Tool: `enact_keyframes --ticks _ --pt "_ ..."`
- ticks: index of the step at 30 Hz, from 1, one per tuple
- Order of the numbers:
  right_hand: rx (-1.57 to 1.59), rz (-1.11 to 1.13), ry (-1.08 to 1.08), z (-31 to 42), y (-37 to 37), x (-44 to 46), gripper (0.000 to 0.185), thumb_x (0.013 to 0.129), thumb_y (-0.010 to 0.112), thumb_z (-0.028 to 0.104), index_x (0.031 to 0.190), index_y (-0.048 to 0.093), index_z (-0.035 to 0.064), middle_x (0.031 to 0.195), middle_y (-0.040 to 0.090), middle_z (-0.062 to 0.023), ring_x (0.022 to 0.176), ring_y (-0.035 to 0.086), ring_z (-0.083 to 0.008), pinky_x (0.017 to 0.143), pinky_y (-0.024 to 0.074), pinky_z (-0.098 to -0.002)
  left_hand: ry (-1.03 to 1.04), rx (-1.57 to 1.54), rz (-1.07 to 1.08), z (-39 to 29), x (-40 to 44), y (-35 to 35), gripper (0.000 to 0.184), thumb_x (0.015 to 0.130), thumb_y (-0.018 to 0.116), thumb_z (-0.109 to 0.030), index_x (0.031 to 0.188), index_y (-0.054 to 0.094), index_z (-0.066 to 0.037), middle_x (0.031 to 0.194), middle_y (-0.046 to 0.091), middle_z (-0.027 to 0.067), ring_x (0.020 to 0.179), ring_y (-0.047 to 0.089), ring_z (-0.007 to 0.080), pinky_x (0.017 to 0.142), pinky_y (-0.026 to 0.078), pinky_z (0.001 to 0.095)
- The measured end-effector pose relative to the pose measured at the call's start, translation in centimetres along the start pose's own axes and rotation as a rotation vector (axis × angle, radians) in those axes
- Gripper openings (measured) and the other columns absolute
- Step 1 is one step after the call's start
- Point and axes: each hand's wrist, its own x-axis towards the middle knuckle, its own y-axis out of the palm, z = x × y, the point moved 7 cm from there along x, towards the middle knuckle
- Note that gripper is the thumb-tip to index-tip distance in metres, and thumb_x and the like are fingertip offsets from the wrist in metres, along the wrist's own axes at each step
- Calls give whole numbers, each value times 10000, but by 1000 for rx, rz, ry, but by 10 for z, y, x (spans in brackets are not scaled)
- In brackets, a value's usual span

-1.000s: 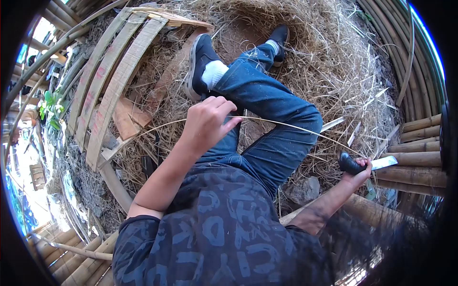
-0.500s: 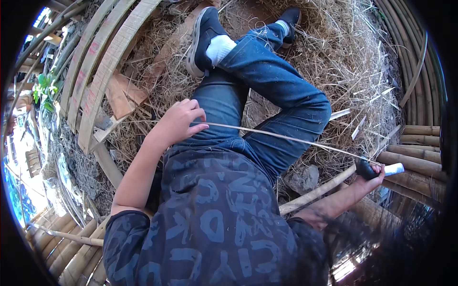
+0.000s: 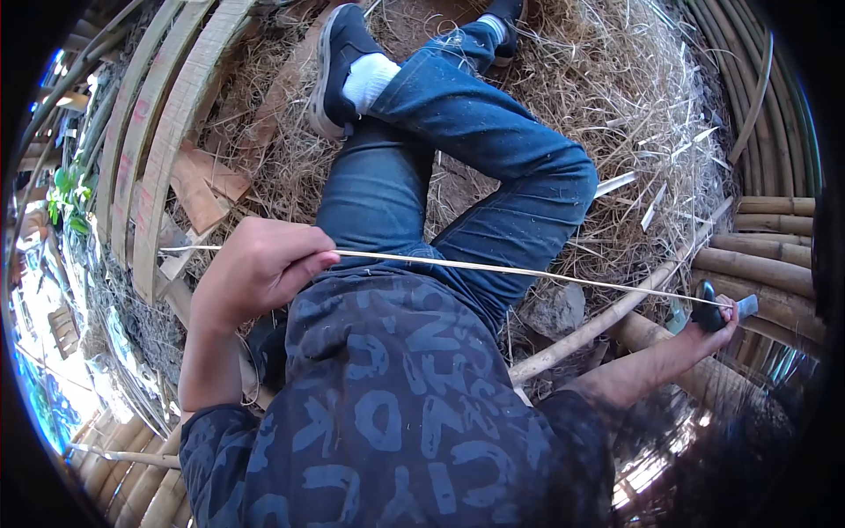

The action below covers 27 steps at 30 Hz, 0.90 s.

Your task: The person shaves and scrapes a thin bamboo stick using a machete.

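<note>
My left hand [image 3: 264, 268], at the left of my lap, is closed in a pinch on a thin bamboo strip [image 3: 466, 265]. The strip stretches across my thighs to my right hand, and its other end sticks out left past my left wrist. Out to the right, my right hand [image 3: 720, 327] is closed around a dark rounded object [image 3: 706, 308] pressed against the strip. A pale blue-white cylindrical piece [image 3: 747, 306] pokes out beyond those fingers. What exactly the dark object is, I cannot make out.
My crossed legs in jeans [image 3: 480, 132] lie on ground strewn with fine shavings [image 3: 607, 79]. Curved wooden slats [image 3: 176, 132] stand at left, with wood offcuts [image 3: 198, 189] beside them. A rock [image 3: 554, 308], a bamboo pole [image 3: 607, 321] and stacked bamboo [image 3: 757, 264] are at right.
My left hand has moved left and toward my body, its fingers now closed firmly on the strip. My right hand has shifted slightly right with the dark object. The view has shifted a little.
</note>
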Motion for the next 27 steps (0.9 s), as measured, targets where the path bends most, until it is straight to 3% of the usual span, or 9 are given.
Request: enact_keyframes --ticks 3,10,13,16,20,22,24,26,27 --pt "162 91 148 -7 10 1 216 881 499 -2 721 385 86 640 406 8 566 448 -58 619 443 -199 37 39 -27 -8 -2 -9 99 811 659 -93 778 617 -9 656 592 117 603 607 299 531 463 363" --pt "252 149 225 -10 -2 10 146 883 492 2 777 423 75 675 425 4 591 484 -73 637 464 -226 68 88 -65 -29 -8 -19 103 779 686 -85 762 619 -9 621 571 101 553 577 277 502 441 353" --pt "251 118 218 -15 0 9 79 895 516 17 850 451 10 657 411 7 569 450 -54 615 436 -184 89 85 -54 -31 -10 -15 106 763 703 -85 765 625 -12 615 572 94 552 582 272 502 444 346" --pt "190 -48 147 -16 -6 2 96 897 541 46 904 467 -13 664 407 5 558 440 -52 586 433 -182 88 87 -18 -39 -7 -12 102 754 711 -79 769 633 -16 612 580 88 539 585 260 498 450 333" --pt "7 -76 -24 -15 -12 0 203 903 578 129 956 436 -6 659 388 2 528 418 -76 511 415 -198 95 19 -14 -45 2 0 87 758 706 -69 781 639 -19 621 596 89 538 600 258 500 462 334" --pt "-319 -157 -242 -19 6 -17 248 913 581 184 988 422 9 659 387 -3 524 408 -82 497 402 -207 134 -28 -79 -53 16 6 67 776 689 -63 804 645 -21 635 610 96 554 620 266 506 470 351" --pt "-402 -221 -328 -30 36 -35 242 933 556 250 1019 442 54 652 392 -8 522 397 -88 482 383 -224 115 -12 -108 -57 29 19 66 807 667 -79 824 640 -21 653 613 120 582 626 294 521 477 364" --pt "-450 -259 -386 -42 62 -54 261 956 506 331 1056 454 96 641 390 -9 517 390 -104 471 360 -240 32 -46 -124 -59 41 30 39 811 667 -53 820 666 -14 626 607 122 572 638 254 509 474 326" --pt "-504 -287 -394 -52 74 -60 336 963 446 433 1089 457 121 638 393 -15 508 389 -115 460 335 -251 16 -14 -100 -59 45 33 40 836 649 -52 835 670 -18 614 601 109 542 629 200 498 460 289"
